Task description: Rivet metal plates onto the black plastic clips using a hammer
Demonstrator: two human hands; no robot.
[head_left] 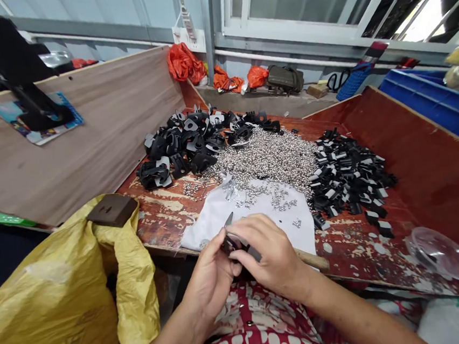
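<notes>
My left hand (214, 268) and my right hand (267, 247) meet in front of my body, just off the table's near edge. Between them is a small black plastic part (233, 242) with a pale grey pointed tip (229, 219) sticking up. Both hands have closed fingers on it, and they hide much of its shape. Behind them a white cloth (258, 212) lies under scattered small metal pins (283, 199). A large heap of shiny metal pieces (270, 154) sits beyond. Larger black-and-grey plastic parts (194, 137) are piled to its left, small black parts (345, 171) to its right.
A yellow sack (42, 298) hangs at the left with a brown block (112, 210) on it. Wooden boards (86, 115) wall the table's sides. A clear plastic bowl (444, 254) rests at the right, and a wooden stick (313, 259) lies by the near edge.
</notes>
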